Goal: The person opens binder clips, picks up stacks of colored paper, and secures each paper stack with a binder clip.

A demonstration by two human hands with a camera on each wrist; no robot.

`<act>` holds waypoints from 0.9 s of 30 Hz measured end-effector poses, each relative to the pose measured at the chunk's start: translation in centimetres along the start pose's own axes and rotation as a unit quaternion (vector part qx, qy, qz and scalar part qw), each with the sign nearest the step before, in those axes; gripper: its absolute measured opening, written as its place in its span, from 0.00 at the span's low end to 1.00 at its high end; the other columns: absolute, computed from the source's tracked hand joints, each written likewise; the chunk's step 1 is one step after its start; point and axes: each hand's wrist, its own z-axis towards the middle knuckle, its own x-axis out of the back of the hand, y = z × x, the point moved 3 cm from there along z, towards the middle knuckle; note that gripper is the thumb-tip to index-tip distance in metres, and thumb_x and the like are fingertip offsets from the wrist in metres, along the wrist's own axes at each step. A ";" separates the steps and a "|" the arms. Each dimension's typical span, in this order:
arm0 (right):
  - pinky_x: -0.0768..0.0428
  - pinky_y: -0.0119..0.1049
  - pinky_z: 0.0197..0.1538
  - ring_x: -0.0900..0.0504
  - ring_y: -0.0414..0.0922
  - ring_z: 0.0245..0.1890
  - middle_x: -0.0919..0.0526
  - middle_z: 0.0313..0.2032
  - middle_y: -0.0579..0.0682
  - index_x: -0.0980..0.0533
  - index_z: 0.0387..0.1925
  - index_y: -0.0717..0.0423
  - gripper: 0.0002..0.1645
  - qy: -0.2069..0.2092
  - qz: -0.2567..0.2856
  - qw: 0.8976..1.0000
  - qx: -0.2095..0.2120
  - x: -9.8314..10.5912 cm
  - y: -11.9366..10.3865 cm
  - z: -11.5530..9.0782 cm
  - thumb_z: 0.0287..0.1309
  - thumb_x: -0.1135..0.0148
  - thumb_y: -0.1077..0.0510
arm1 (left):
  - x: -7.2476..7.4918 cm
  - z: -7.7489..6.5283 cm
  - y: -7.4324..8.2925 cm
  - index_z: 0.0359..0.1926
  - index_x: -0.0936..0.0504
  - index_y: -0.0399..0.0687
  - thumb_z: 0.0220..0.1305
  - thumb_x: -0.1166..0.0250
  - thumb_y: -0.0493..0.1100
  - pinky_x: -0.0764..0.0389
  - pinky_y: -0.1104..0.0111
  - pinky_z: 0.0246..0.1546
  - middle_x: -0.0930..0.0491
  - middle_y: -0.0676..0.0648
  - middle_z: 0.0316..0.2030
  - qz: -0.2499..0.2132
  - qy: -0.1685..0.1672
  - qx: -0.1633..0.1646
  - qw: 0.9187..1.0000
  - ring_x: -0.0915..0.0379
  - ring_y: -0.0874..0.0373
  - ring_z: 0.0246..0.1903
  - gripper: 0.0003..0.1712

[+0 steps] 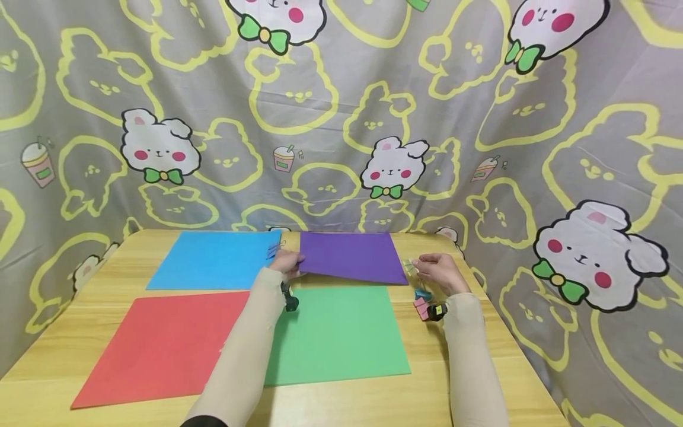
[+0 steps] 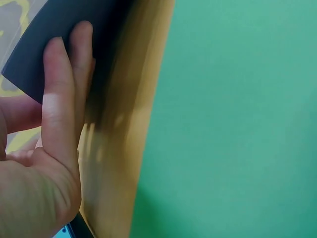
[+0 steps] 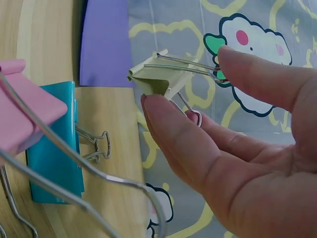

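A purple sheet point(image 1: 349, 256) is raised along its near edge, toward the back of the table. My left hand point(image 1: 286, 262) pinches its near left corner; in the left wrist view the sheet point(image 2: 32, 62), looking dark, sits between thumb and straight fingers. Beside that sheet's right edge, my right hand point(image 1: 440, 271) holds a pale yellow binder clip point(image 3: 161, 74) by its wire handles, thumb on one and fingers under the other. The clip's mouth points toward the purple sheet point(image 3: 106, 44), apart from it in the right wrist view.
A teal binder clip point(image 3: 54, 144) and a pink binder clip point(image 3: 29, 106) lie below my right hand. Near my left hand is a purple clip point(image 1: 273, 250) by the blue sheet point(image 1: 219, 261). Red point(image 1: 160, 347) and green point(image 1: 341, 335) sheets lie in front; a patterned curtain point(image 1: 325, 148) hangs behind.
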 end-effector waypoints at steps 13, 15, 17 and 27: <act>0.18 0.35 0.64 0.17 0.54 0.61 0.30 0.68 0.74 0.43 0.73 0.77 0.38 0.004 -0.004 1.000 -0.003 0.2 0.1 0.2 0.77 0.44 0.54 | -0.1 0.1 0.0 0.73 0.34 0.30 0.80 0.50 0.34 0.11 0.71 0.42 0.23 0.29 0.64 -0.006 0.001 -0.041 0.999 0.16 0.63 0.32 0.26; 0.18 0.34 0.63 0.13 0.49 0.56 0.29 0.67 0.74 0.43 0.72 0.78 0.38 0.006 0.004 1.000 -0.004 0.2 0.1 0.3 0.76 0.44 0.54 | -0.1 0.2 0.0 0.73 0.34 0.30 0.80 0.50 0.34 0.11 0.68 0.45 0.24 0.29 0.65 -0.013 0.001 -0.042 0.999 0.16 0.63 0.32 0.26; 0.17 0.34 0.62 0.13 0.44 0.53 0.28 0.66 0.74 0.42 0.72 0.78 0.38 0.007 0.009 1.000 -0.005 0.3 0.1 0.3 0.76 0.44 0.55 | 0.0 0.2 0.0 0.73 0.33 0.31 0.80 0.50 0.34 0.11 0.68 0.45 0.23 0.30 0.64 -0.012 0.003 -0.043 0.999 0.15 0.63 0.32 0.25; 0.20 0.43 0.67 0.16 0.53 0.60 0.29 0.67 0.75 0.45 0.73 0.79 0.40 0.003 -0.007 1.000 0.002 0.2 -0.1 0.0 0.78 0.47 0.50 | 0.2 -0.5 0.5 0.72 0.32 0.30 0.79 0.49 0.34 0.15 0.75 0.31 0.20 0.30 0.59 -0.020 0.020 -0.053 0.998 0.16 0.63 0.29 0.25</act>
